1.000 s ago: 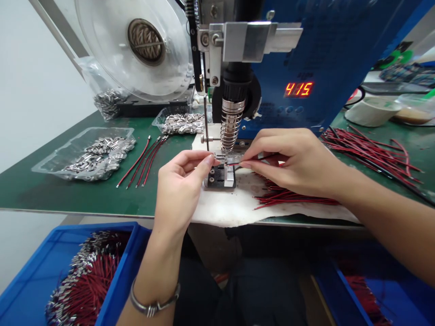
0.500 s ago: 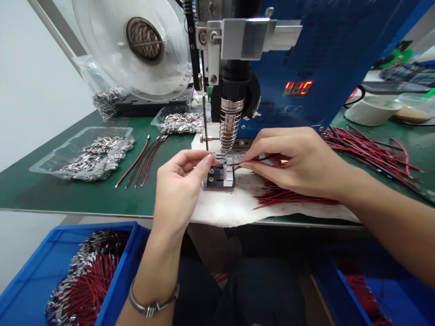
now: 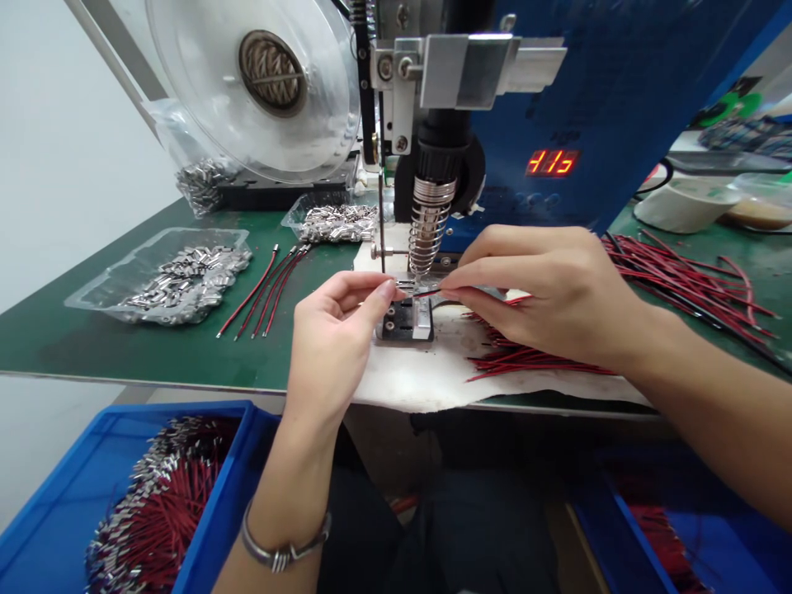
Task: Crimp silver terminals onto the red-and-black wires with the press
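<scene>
Pinching wire (image 3: 426, 292) firmly with right hand (image 3: 538, 289), arched inward. Pressing fingertips (image 3: 386, 289) together on left hand (image 3: 337, 338), angled upward opposite; cannot tell whether holding anything.

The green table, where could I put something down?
Try the bare front-left part of the table, between the front tray and the front edge. A narrow bare strip of white sheet lies in front of the black stand, but it's near the left hand. It's crowded around the right hand: red wires beneath, a wire pile beyond.
</scene>
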Demonstrator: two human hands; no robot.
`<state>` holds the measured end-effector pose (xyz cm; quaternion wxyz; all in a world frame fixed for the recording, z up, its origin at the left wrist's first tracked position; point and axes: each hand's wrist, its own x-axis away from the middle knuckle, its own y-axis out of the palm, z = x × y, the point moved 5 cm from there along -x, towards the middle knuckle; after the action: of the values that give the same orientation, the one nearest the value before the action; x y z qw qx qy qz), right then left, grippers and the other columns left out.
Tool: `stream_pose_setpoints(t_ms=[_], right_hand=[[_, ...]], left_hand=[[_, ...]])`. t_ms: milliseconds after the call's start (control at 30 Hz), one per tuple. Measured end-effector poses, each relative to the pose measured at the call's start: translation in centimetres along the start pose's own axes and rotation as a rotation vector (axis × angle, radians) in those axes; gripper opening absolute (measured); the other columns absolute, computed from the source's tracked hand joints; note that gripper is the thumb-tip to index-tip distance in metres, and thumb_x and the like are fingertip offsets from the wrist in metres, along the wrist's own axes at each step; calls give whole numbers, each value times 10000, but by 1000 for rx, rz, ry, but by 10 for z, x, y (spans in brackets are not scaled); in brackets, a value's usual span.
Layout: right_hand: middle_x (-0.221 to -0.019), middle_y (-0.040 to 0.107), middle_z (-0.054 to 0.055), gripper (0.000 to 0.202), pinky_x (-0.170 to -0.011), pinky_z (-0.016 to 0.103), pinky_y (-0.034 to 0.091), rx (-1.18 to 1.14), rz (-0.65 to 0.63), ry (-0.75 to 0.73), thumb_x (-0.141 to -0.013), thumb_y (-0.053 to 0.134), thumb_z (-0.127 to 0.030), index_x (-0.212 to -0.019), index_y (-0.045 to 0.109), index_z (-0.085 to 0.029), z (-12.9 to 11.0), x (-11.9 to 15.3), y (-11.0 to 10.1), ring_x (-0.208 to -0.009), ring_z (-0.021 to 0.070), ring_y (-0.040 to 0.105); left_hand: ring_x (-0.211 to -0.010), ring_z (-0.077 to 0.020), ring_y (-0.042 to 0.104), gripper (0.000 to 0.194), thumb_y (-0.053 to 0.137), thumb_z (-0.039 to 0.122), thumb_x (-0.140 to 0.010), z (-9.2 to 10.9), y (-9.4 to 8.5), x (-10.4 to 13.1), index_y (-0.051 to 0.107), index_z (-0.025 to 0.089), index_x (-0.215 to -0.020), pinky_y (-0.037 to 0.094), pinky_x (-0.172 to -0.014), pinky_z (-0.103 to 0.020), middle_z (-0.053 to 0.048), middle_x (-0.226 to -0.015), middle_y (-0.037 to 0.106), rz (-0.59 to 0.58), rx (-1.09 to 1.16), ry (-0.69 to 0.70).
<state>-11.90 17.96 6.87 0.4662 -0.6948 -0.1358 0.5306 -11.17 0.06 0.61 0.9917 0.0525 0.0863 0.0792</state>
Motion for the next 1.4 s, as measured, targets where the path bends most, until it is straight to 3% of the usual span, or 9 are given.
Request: stream_pose_setpoints(t_ms=[1400], right_hand=[[-851,721,47,225,-586,262,465,98,7,-45,-988,571,-238,-868,757,-198,-6,-2,-3,-709,145,646]], left_hand=[[-755,-157,678,148,780,320,-800,-1,-1,0,726,199,-868,532,-710,-266,-56,-861,758,14,-15,-10]])
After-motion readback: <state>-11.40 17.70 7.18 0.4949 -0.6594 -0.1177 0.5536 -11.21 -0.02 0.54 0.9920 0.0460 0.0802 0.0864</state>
